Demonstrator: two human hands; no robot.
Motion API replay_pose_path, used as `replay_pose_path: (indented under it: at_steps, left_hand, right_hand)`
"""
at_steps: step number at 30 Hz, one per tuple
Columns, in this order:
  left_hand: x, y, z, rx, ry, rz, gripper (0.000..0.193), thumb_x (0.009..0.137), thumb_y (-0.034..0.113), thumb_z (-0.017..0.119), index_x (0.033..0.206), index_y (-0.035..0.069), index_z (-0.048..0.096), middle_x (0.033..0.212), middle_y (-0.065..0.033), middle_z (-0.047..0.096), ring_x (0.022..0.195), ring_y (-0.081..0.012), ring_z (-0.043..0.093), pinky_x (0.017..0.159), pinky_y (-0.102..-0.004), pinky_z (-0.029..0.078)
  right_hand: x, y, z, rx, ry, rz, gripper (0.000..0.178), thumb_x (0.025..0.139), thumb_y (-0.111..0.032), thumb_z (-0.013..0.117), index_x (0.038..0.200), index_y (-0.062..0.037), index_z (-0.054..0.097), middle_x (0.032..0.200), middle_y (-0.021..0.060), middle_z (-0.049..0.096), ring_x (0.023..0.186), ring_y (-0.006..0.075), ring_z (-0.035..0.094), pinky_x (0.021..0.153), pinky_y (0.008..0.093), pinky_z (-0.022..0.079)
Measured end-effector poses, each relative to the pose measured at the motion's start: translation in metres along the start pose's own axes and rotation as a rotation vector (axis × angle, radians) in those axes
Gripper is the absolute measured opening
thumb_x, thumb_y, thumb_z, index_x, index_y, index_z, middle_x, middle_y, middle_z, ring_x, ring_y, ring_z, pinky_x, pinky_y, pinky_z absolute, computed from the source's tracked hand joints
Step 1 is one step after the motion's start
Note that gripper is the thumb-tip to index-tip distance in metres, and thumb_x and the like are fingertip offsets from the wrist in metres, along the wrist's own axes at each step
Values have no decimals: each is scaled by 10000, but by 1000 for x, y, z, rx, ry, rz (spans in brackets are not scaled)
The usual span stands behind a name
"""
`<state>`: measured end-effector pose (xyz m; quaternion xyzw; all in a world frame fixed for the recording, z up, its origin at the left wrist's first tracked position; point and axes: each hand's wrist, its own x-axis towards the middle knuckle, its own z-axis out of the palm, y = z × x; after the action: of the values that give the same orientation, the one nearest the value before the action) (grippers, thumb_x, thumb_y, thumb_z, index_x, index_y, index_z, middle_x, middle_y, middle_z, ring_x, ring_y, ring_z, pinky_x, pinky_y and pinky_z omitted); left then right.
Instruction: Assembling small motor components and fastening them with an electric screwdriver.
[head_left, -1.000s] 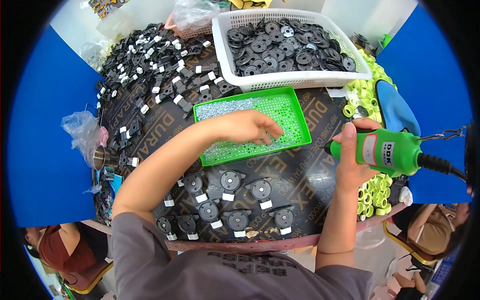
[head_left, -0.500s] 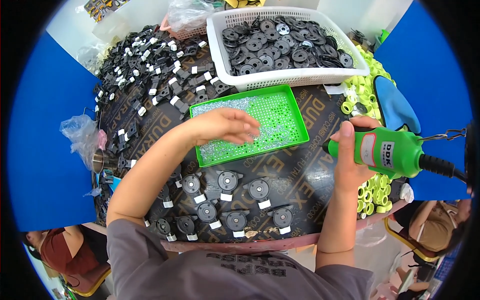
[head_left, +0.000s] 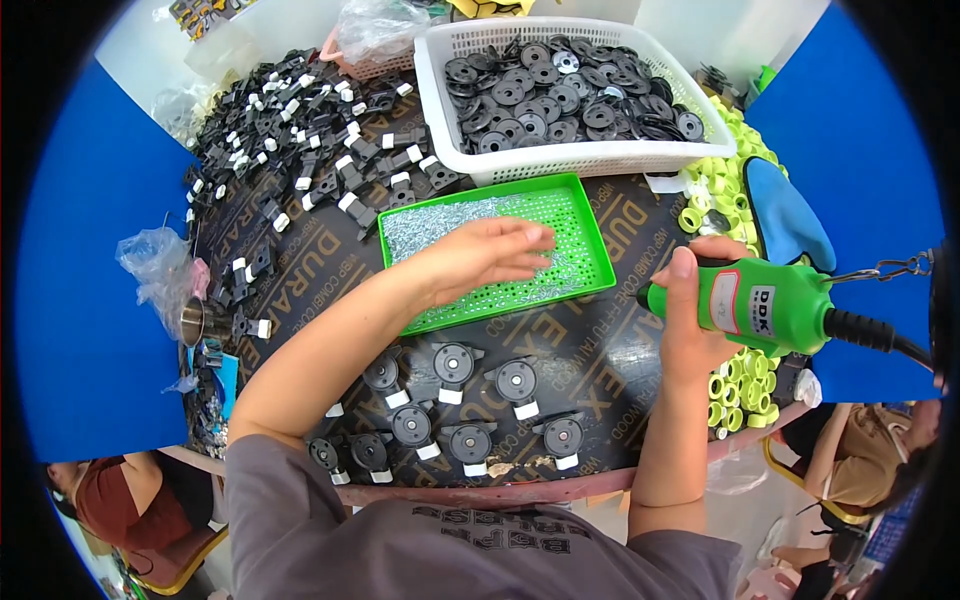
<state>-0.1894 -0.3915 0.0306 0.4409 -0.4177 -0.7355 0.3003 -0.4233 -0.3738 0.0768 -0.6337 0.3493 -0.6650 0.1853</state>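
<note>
Screws, small and silvery, are heaped in the shallow green perforated plastic tray (head_left: 590, 250) that lies on the round dark printed table (head_left: 600, 350), just in front of the white slatted plastic basket (head_left: 560, 162) of black round discs. The tray's long axis is seen to run from the person's left to right, slightly tilted, and the screw heap (head_left: 430, 222) is gathered toward its left and far part.

Over that tray the left hand (head_left: 480, 258) is laid palm down, fingers loosely curled onto the screws; whether a screw is pinched in its grip cannot be told, since the fingertips are turned down into the heap. To the right, well apart from the tray's near corner, the green electric screwdriver (head_left: 770, 305) is clasped firmly in the right hand (head_left: 690, 320), its body lying across from right to left with its nose toward the tray.

Nearer the person, two rows of black round assemblies with white tabs (head_left: 515, 382) are set out on the table, below the tray and between both forearms. The left hand is judged nearer the screws; the screwdriver's tip is nearer the right-hand assemblies
</note>
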Motion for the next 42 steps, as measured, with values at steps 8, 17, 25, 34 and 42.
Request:
replay_pose_path:
  at_steps: [8,17,25,34,42]
  left_hand:
    - [7,6,5,-5,-56,-113,532,1027,445,420,1269,-16,530,1230,-186,622,1070,-274,657,924,-365,543]
    - [20,16,-8,-44,152,157,458,1020,406,466,1181,-3,593,1239,-166,610,1079,-244,640,915,-358,537]
    - [6,37,-8,446,-92,-274,598,998,546,419,1104,-9,616,1093,-148,674,944,-226,686,795,-362,581]
    - [15,45,0,460,-54,-245,651,1000,579,365,1030,-10,643,880,-145,701,755,-247,703,661,-348,594]
    - [31,34,20,308,-62,-108,667,1003,557,389,1204,-55,562,1119,-197,650,1002,-282,667,851,-372,566]
  right_hand:
    - [3,-3,-3,21,-1,41,226,865,-38,704,1023,10,549,862,94,612,600,130,617,578,243,506]
    - [5,-6,-2,28,-16,44,221,864,-28,703,1017,7,548,815,86,618,603,122,611,575,242,506]
    - [3,-7,-1,2,-8,62,211,864,-39,705,1009,3,558,796,73,616,606,118,613,579,240,505]
    - [4,-3,-3,4,-15,52,226,863,-55,709,1014,1,550,770,76,616,597,114,606,574,236,493]
    - [3,-7,0,17,-48,11,225,856,-25,705,1015,2,548,784,78,612,602,119,606,568,236,497]
